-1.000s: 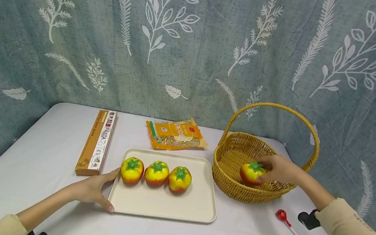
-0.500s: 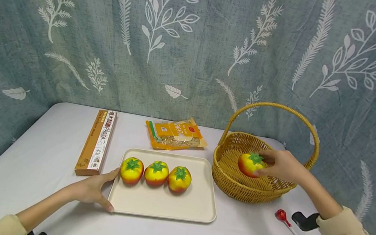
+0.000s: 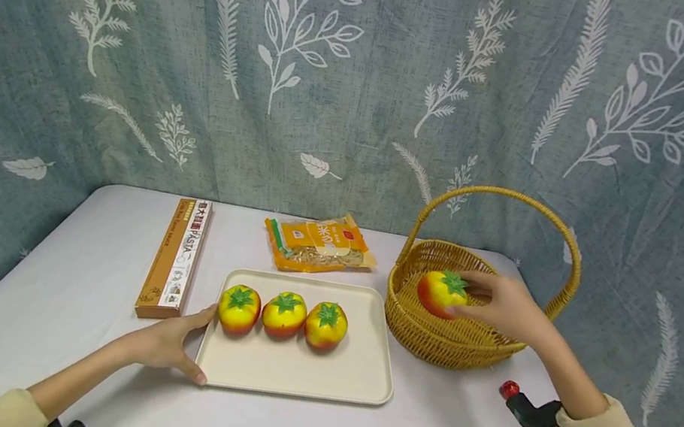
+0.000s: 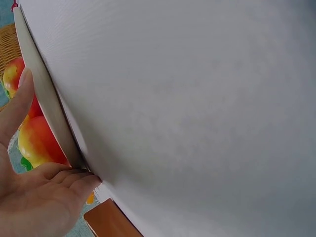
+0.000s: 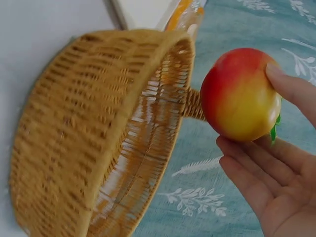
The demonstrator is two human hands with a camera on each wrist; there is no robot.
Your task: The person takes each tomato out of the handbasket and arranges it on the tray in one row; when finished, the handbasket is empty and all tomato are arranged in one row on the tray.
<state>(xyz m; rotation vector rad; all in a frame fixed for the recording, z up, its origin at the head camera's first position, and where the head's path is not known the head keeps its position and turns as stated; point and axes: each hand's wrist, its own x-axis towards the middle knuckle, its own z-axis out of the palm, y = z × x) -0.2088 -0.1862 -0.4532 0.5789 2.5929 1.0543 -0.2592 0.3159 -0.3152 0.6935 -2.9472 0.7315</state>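
My right hand (image 3: 508,304) holds a red-and-yellow tomato (image 3: 440,294) with a green leafy top, thumb on one side and fingers on the other. In the right wrist view this tomato (image 5: 242,94) is up by the rim of the wicker basket (image 5: 64,138). The left hand (image 3: 168,343) rests at the left edge of a cream tray (image 3: 346,382), its fingers and thumb spread along the rim. Three similar tomatoes stand in a row on the tray: a left one (image 3: 239,310), a middle one (image 3: 284,315) and a right one (image 3: 326,327).
The basket's tall handle (image 3: 504,192) arches above the right hand. A pasta box (image 3: 174,260) lies left of the tray, and an orange food packet (image 3: 319,244) behind it. Under the right wrist, a red lollipop (image 3: 509,390) is partly hidden by the black wrist camera (image 3: 532,413).
My right hand has lifted the tomato from inside the basket and carried it leftward. The right forearm now covers the lollipop's stick. The left hand and tray stay put.
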